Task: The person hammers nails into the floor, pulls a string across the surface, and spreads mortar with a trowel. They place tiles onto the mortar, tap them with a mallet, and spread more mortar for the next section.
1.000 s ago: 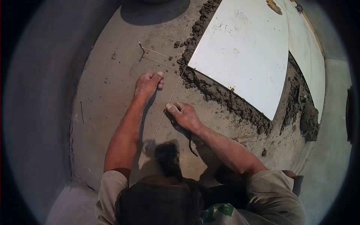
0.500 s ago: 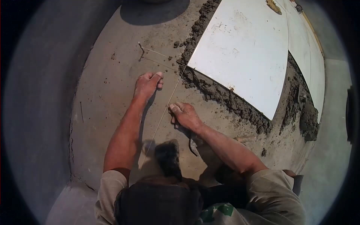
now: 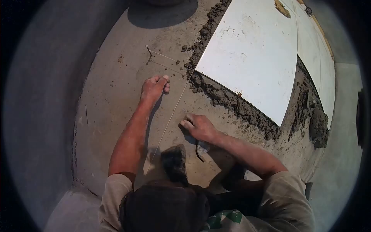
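My left hand (image 3: 154, 87) is closed, thumb pressed on curled fingers, above the concrete floor left of a taut string (image 3: 172, 115). Whatever it may grip is hidden. To the right of the string, my right hand (image 3: 200, 127) is closed too, thumb against the fingers; its contents cannot be seen. The string runs from the near corner of a large white tile (image 3: 247, 58) down toward my boot (image 3: 174, 162). Another stretch of string ties that corner to a nail (image 3: 148, 50) standing up from the floor.
Crumbly grey mortar (image 3: 232, 101) lines the tile's edges, with a heap (image 3: 319, 125) at the right. A bent dark piece (image 3: 198, 151) lies below my right hand. A thin dark rod (image 3: 86, 115) rests near the left wall (image 3: 38, 96). A yellowish sponge-like lump (image 3: 282, 8) sits on the tiles.
My right hand has drawn away from the string, to the right and toward my body. My left hand stays almost in place. The view has shifted slightly.
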Demonstrator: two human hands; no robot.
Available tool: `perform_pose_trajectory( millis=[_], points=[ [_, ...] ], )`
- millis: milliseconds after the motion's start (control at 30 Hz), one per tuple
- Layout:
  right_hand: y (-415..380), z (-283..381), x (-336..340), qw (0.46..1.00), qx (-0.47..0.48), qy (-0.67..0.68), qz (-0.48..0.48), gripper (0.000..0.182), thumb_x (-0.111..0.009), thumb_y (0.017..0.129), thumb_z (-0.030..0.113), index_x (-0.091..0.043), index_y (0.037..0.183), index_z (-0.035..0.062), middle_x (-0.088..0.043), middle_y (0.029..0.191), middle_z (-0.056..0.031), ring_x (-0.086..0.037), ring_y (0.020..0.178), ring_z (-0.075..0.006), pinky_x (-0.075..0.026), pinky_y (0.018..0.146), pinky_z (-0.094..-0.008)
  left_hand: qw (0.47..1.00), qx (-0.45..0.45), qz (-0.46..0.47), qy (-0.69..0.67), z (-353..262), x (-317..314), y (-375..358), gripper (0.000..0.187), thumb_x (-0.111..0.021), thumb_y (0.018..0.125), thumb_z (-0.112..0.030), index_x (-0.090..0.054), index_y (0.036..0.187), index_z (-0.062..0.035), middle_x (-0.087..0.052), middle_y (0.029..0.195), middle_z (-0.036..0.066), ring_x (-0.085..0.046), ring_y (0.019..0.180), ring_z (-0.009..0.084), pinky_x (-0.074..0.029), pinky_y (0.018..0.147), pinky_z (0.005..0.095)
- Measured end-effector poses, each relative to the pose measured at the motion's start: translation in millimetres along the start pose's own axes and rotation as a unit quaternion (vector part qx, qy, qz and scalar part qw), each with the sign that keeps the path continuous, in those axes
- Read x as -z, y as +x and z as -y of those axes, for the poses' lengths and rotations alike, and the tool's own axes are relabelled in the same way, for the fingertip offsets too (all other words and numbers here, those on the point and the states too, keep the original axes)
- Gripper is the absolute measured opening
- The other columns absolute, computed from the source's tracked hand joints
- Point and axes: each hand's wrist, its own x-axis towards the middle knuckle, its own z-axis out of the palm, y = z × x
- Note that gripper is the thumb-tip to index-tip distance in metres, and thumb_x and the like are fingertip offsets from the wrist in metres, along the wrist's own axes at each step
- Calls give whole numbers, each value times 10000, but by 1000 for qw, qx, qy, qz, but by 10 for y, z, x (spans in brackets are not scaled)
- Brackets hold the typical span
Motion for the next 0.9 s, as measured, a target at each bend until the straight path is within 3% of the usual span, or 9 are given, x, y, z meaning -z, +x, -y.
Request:
perform_pose_trajectory(
  millis=[33, 167, 367, 400, 500, 633, 700, 800, 900],
  points=[
    [-78, 5, 61, 999, -1, -30, 35, 282, -505, 931, 303, -579, 943, 32, -621, 841, -245, -587, 843, -432, -473, 740, -475, 1000, -2, -2, 0, 10, 2, -3, 232, -605, 904, -237, -630, 862, -10, -627, 732, 24, -561, 618, 81, -461, 597, 233],
    [-342, -120, 238, 989, 23, -121, 80, 293, -497, 934, 322, -554, 993, 41, -612, 830, -232, -591, 853, -423, -471, 750, -486, 1000, 18, 12, -5, -29, 40, -7, 269, -608, 907, -309, -625, 925, -41, -632, 765, 17, -574, 636, 77, -459, 610, 230],
    [-795, -200, 570, 934, 42, -278, 219, 402, -454, 944, 400, -491, 1064, 18, -559, 1056, -212, -586, 978, -383, -513, 777, -476, 998, 9, 37, 51, 20, 74, -16, 314, -630, 893, -340, -629, 957, -32, -639, 803, 33, -589, 656, 95, -483, 634, 259],
    [-904, -378, 542, 925, 95, -311, 196, 350, -489, 917, 345, -508, 1080, 35, -590, 1005, -193, -626, 909, -362, -533, 723, -451, 998, 10, 53, 40, 11, 66, -50, 328, -638, 888, -348, -628, 964, -30, -640, 819, 38, -590, 663, 99, -489, 640, 265],
    [-1048, -668, 383, 883, 43, -412, 222, 324, -532, 867, 279, -523, 1096, 50, -621, 955, -160, -659, 806, -332, -542, 648, -426, 994, 26, 85, 60, 38, 15, -99, 358, -651, 880, -364, -619, 974, -19, -641, 845, 48, -590, 675, 104, -494, 648, 267],
    [-1069, -802, 288, 870, 130, -435, 191, 322, -573, 813, 213, -533, 1094, 60, -638, 913, -135, -670, 723, -305, -541, 594, -400, 990, 29, 119, 74, 3, -102, -184, 353, -651, 884, -355, -614, 973, -15, -635, 831, 45, -586, 668, 109, -500, 654, 271],
    [-1022, -725, 407, 901, 62, -347, 251, 345, -601, 800, 217, -529, 1094, 52, -629, 951, -160, -667, 793, -324, -543, 643, -420, 987, 44, 143, 61, -28, -162, -175, 323, -644, 892, -343, -618, 959, -28, -629, 823, 35, -584, 679, 107, -494, 652, 275],
    [-1125, -600, 509, 930, 40, -287, 226, 400, -631, 778, 249, -518, 1101, 41, -620, 989, -181, -651, 856, -353, -536, 688, -446, 986, 64, 149, -40, -118, -232, -291, 296, -640, 897, -328, -612, 929, -35, -620, 807, 33, -579, 674, 108, -492, 647, 278],
    [-1178, -471, 676, 933, -39, -263, 244, 436, -632, 775, 296, -507, 1107, 42, -604, 1034, -199, -630, 902, -382, -520, 717, -478, 994, 39, 101, 19, -92, -212, -268, 279, -639, 896, -314, -599, 912, -38, -616, 798, 40, -575, 658, 109, -490, 641, 272]
  ],
)
